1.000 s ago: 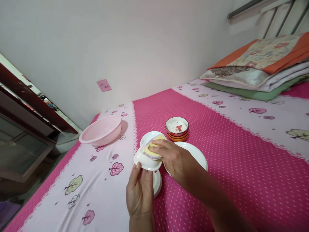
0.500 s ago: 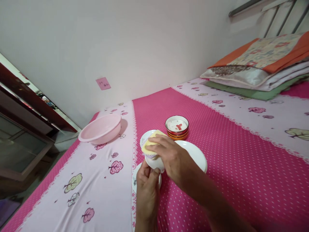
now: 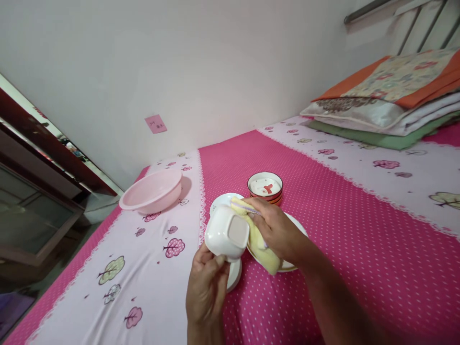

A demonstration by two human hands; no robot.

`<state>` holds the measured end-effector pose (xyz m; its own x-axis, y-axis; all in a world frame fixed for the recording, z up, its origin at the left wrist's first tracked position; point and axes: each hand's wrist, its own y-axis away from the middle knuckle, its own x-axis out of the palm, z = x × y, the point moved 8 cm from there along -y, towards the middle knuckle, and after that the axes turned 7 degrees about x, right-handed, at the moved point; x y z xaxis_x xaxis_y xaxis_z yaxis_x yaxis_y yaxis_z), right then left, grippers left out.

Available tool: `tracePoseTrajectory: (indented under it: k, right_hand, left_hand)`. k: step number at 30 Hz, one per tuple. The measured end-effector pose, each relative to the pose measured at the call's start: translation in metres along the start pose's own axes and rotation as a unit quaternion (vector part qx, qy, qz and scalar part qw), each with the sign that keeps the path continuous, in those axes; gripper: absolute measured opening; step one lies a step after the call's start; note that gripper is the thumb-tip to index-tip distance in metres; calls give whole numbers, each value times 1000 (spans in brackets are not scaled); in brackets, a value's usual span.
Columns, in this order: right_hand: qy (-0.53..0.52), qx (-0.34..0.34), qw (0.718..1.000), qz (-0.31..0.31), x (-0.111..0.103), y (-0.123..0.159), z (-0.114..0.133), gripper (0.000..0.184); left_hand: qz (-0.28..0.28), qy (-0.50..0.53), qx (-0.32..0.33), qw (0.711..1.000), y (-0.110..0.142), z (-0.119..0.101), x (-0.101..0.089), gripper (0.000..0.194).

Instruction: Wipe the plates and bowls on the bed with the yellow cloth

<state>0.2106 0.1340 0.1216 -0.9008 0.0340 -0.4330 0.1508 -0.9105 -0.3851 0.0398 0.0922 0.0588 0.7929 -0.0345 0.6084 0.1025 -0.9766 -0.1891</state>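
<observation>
A small white square bowl [image 3: 221, 232] is tilted on its side in my left hand [image 3: 208, 282], its base turned to the right. My left thumb and fingers pinch its lower edge. In my right hand [image 3: 275, 227] is a yellow cloth [image 3: 264, 251] with a pale purple edging, bunched in the fingers and hanging down. The cloth is right beside the bowl's base; whether they touch I cannot tell. Under the cloth lies a large white plate [image 3: 296, 224], partly hidden. Behind the bowl is a small white dish [image 3: 223, 199], and another white dish [image 3: 234, 275] shows below it.
Stacked bowls [image 3: 265, 184] with red and orange outsides stand behind my right hand. A pink basin [image 3: 153, 194] sits at the left on the patterned bedsheet [image 3: 147, 287]. Folded bedding [image 3: 381, 115] is piled at the far right, near the wall [image 3: 223, 72].
My left hand has turned the bowl so its outside and base show. My right hand has moved slightly right and down, and the cloth now hangs away from the bowl's inside.
</observation>
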Motion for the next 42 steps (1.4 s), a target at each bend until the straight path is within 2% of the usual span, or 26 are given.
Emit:
tracePoseTrajectory:
  k: [4,8,11,15,20,25,28,31,33,35,37,40,42]
  right_hand:
    - [67,6,998,5,11,0,2,39]
    - [122,20,992,17,23,2,5,43]
    - [137,28,990,29,31,6,9,42]
    - [121,-2,990,76,45,19,25,31]
    - [102,-61,986,115,60,37,52,17]
    - [151,-31,980,129,64,36,65,15]
    - [111,-23,986,126,57,34,68,19]
    - [53,-23,994,92,40,31,64,24]
    - [41,-41,998,30,25,28,59,29]
    - [59,-57,996,-44,11,25,52,36]
    - [94,-58,991,-81,6,21,45,40]
    - [137,-45,987,-65,12,16,40,41]
    - [142,-48,988,-39,17,16,44,38]
  left_hand:
    - [-78,105,3,991,-6,0,-2,56]
    - [-150,194,-35,969,-11,5,-4,66]
    - [-188,221,-35,956,-14,4,-9,67]
    - [-211,208,-22,955,-15,4,-20,65]
    - [-170,134,15,976,-13,9,-26,54]
    - [-102,71,48,991,-11,7,-16,37]
    - [-92,46,64,993,-10,0,-12,35]
    - [-102,16,74,992,-10,-6,-11,37]
    - [-109,5,73,991,-9,-6,-10,38]
    - [-103,1,69,992,-8,-5,-6,37]
    - [-81,-4,57,995,-7,-2,1,35]
    - [-52,-15,33,998,-5,3,8,33]
    - [-54,-20,27,998,-4,3,8,35]
